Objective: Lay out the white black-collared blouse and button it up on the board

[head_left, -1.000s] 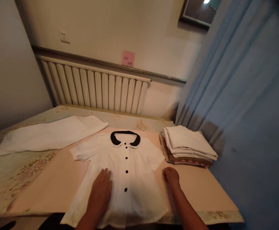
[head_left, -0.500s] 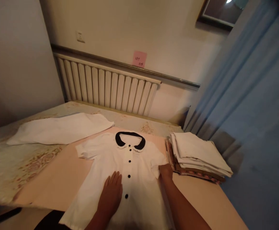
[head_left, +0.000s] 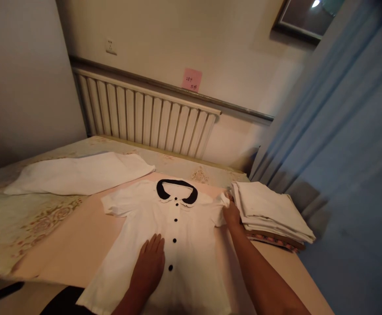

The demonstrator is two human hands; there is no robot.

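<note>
A white short-sleeved blouse with a black collar and black buttons lies face up, its collar toward the wall. My left hand rests flat on the front of the blouse, left of the button line, fingers stretched out. At the sleeve on the right, my right hand is closed on the cuff edge and holds it out to the side, beside a stack of folded cloth. The other sleeve lies spread on the left. Under the blouse is a plain peach-coloured cloth.
Folded white and brown fabrics form a stack on the right. A white garment lies at the back left on a floral cover. Behind stand a radiator and wall; a blue curtain hangs at the right.
My right hand has moved away from me toward the collar end, drawing the right sleeve up and outward. My left hand stays flat on the blouse.
</note>
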